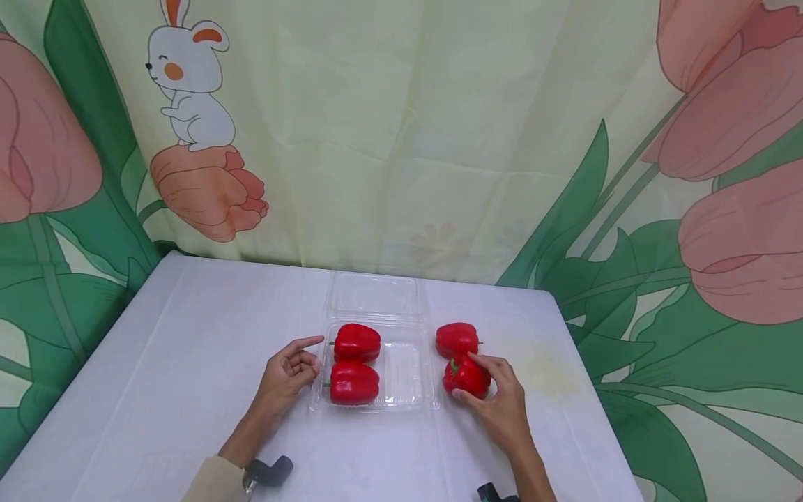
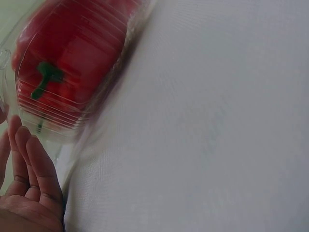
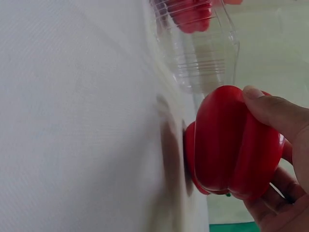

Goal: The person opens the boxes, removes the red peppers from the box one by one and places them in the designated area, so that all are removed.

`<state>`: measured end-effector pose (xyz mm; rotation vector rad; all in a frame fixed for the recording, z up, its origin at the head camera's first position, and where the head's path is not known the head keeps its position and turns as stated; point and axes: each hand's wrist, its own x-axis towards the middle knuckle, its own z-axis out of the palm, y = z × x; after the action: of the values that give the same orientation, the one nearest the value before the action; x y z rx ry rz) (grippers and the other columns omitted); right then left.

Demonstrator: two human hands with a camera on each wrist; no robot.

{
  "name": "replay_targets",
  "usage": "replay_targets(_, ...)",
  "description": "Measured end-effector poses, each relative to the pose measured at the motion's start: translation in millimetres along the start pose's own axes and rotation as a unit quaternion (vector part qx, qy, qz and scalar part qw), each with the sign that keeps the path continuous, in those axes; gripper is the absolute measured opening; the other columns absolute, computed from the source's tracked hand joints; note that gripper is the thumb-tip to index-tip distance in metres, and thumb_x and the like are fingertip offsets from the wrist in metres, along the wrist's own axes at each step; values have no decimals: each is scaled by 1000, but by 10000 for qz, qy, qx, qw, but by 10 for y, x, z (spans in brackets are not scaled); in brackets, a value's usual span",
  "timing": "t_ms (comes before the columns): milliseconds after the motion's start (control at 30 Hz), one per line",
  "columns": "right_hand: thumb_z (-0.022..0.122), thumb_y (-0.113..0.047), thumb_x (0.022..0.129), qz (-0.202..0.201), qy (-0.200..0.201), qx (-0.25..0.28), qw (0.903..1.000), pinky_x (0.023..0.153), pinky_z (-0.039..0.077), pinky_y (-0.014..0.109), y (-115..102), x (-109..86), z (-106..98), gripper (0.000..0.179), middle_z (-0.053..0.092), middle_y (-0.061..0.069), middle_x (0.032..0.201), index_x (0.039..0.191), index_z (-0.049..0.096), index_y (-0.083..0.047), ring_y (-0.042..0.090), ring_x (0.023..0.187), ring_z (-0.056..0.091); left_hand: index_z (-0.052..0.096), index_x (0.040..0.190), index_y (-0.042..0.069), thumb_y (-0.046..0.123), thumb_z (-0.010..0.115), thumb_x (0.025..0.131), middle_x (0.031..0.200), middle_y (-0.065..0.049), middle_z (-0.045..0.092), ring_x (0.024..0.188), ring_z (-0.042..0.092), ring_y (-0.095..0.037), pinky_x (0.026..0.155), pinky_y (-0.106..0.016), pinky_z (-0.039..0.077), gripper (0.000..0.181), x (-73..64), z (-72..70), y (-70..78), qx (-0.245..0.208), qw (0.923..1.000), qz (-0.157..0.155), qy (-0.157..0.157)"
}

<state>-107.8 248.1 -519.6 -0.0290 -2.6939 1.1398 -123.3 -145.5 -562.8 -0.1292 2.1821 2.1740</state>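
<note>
My right hand grips a red bell pepper between thumb and fingers, to the right of a clear plastic clamshell box. In the right wrist view this pepper hangs above the white cloth, its shadow lying apart from it. Another red bell pepper lies just behind it. Two more red peppers, a rear one and a front one, lie in the box's left half, stems pointing left. My left hand is at the box's left rim, index finger extended, holding nothing.
The box's clear lid is folded back toward the curtain behind the table. A white cloth covers the tabletop. Dark camera mounts are on both wrists, the left one beside a beige sleeve.
</note>
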Motion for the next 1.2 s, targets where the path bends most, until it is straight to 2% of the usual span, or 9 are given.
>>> replay_targets(600, 99, -19, 72, 168, -147, -38, 9997, 101, 59, 54, 30, 11, 80, 80, 60, 6, 138, 145, 66, -24, 29, 131, 59, 62, 145, 15, 3, 71, 97, 102, -9, 68, 86, 67, -16, 79, -19, 61, 50, -12, 10, 19, 34, 10000, -9, 24)
replay_targets(900, 99, -20, 72, 229, -222, -79, 9995, 102, 59, 55, 27, 31, 113, 81, 60, 7, 138, 145, 65, -24, 31, 132, 58, 63, 143, 21, 3, 70, 97, 103, -9, 68, 87, 67, -16, 80, -20, 62, 49, -9, 17, 25, 75, 9999, -95, 68)
replay_targets(1200, 100, -22, 70, 223, -332, -100, 9992, 101, 60, 55, 12, 48, 129, 83, 60, 7, 142, 145, 65, -26, 31, 134, 57, 62, 144, 21, 2, 68, 97, 104, -11, 67, 87, 67, -17, 79, -20, 61, 50, 7, 17, 3, 103, 9999, -53, 64)
